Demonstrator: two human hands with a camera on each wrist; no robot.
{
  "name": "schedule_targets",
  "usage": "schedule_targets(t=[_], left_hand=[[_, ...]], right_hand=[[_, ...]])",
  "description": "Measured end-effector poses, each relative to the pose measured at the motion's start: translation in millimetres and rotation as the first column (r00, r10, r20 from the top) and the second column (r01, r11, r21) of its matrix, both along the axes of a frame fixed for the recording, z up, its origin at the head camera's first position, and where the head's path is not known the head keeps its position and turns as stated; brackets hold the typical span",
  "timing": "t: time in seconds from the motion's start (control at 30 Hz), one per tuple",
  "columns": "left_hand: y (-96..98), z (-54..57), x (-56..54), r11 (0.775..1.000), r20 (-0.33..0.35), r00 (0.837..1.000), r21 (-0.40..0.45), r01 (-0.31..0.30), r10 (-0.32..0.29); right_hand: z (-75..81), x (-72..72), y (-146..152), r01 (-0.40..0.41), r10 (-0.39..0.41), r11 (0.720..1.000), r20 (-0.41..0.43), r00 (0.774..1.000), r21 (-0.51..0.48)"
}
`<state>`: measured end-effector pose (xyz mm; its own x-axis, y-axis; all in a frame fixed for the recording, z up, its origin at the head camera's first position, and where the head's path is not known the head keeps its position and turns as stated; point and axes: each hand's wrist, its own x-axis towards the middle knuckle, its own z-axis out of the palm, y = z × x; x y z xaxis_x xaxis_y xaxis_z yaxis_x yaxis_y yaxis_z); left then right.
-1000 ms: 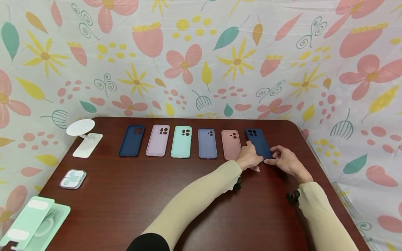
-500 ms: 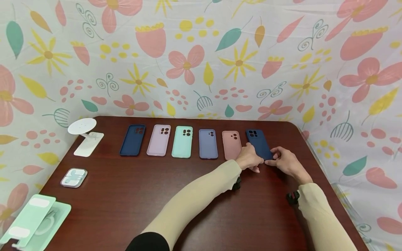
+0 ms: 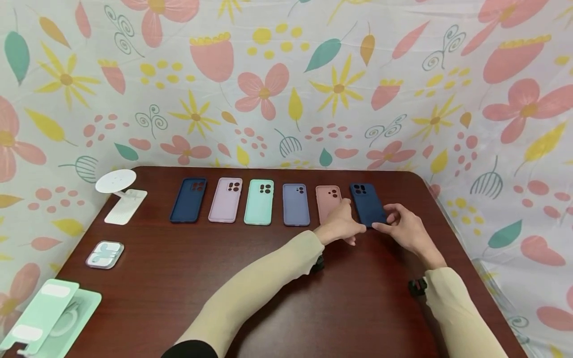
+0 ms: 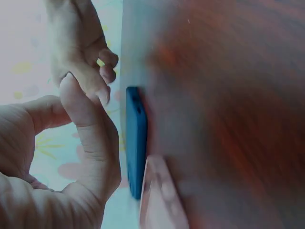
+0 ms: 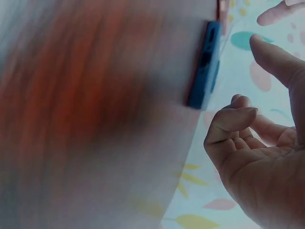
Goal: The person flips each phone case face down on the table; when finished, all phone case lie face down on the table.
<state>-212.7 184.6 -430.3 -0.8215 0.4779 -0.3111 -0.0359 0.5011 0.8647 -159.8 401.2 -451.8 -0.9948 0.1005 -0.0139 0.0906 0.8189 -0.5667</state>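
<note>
A dark blue phone case (image 3: pixel 368 206) lies flat at the right end of a row of phone cases, camera cutouts toward the wall. My left hand (image 3: pixel 341 223) hovers over the lower part of a pink phone case (image 3: pixel 328 198), hiding some of it. In the left wrist view my left hand (image 4: pixel 90 148) has bent fingers with nothing between them. My right hand (image 3: pixel 405 228) is beside the blue case's lower right corner. The right wrist view shows its thumb and fingers apart from the blue case (image 5: pixel 205 67); contact is not visible there.
Leftward in the row lie blue-grey (image 3: pixel 296 205), mint (image 3: pixel 258 203), lilac (image 3: pixel 225 200) and navy (image 3: pixel 188 201) cases. At the table's left side are a white stand (image 3: pixel 125 206), a small clear box (image 3: pixel 105 255) and a mint-green folding stand (image 3: pixel 53 318). A patterned curtain (image 3: pixel 286 99) backs the table.
My left hand has let go of the blue case and moved left over the pink one. The blue case's lower end has shifted slightly left. My right hand has loosened beside it.
</note>
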Motion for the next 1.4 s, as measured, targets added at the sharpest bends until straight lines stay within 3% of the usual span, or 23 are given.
schedule_targets(t=[0.23,0.43,0.57,0.7,0.87,1.03,1.27,1.4], left_hand=[[-35.0,7.6,-5.2,0.997,-0.092,0.994,-0.051,0.059,-0.064],[-51.4,2.6,-12.6,0.996,-0.099,0.995,-0.091,0.009,-0.018],[-57.4,-2.2,-18.1,0.992,-0.066,0.998,-0.126,-0.022,0.014],[-57.4,-13.5,-28.4,0.987,-0.039,0.999,-0.162,-0.022,0.016],[-49.5,-44.5,-46.5,0.973,-0.072,0.997,-0.230,-0.023,0.006],[-44.4,-62.2,-57.3,0.961,-0.073,0.997,-0.274,-0.018,-0.002],[-40.5,-63.9,-59.2,0.940,-0.066,0.998,-0.341,-0.006,-0.017],[-39.7,-61.4,-57.3,0.948,-0.040,0.999,-0.317,-0.019,0.007]], right_hand=[[9.2,0.4,-25,-0.062,0.062,0.998,-0.047,0.997,-0.017],[9.0,-3.7,-44,-0.118,0.118,0.992,-0.023,0.993,-0.041],[6.9,-9.5,-56,-0.153,0.153,0.987,0.002,0.988,-0.046],[3.8,-17.2,-67,-0.184,0.185,0.981,0.024,0.982,-0.058],[0.3,-26.2,-74,-0.183,0.187,0.982,0.084,0.979,-0.050],[-3.7,-33.1,-77,-0.175,0.185,0.982,0.156,0.970,-0.074],[-6.1,-40.5,-81,-0.164,0.180,0.983,0.233,0.956,-0.083],[-4.3,-43.8,-82,-0.155,0.171,0.985,0.265,0.949,-0.081]])
